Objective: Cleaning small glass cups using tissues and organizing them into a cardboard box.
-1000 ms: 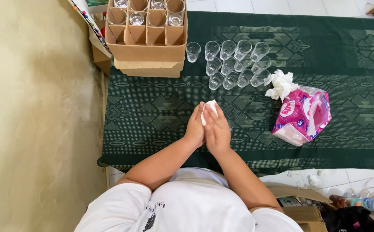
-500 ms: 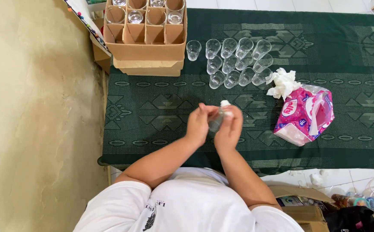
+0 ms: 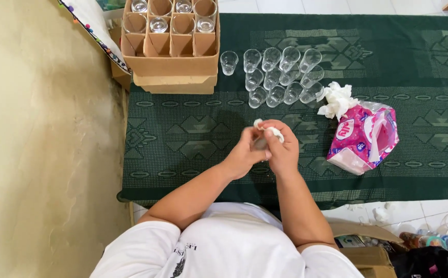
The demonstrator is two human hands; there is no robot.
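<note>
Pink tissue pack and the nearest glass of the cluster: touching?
Apart. The head view shows green cloth between the pink tissue pack and the nearest glass; only crumpled white tissue sits there.

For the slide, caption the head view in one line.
Both hands, left hand and right hand, wipe a small glass with white tissue over a green patterned cloth.

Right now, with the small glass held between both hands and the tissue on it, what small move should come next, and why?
Probably keep turning the glass inside the tissue. The left hand cups it, the right hand presses tissue on its rim, and it is not yet with the glasses on the cloth.
</note>
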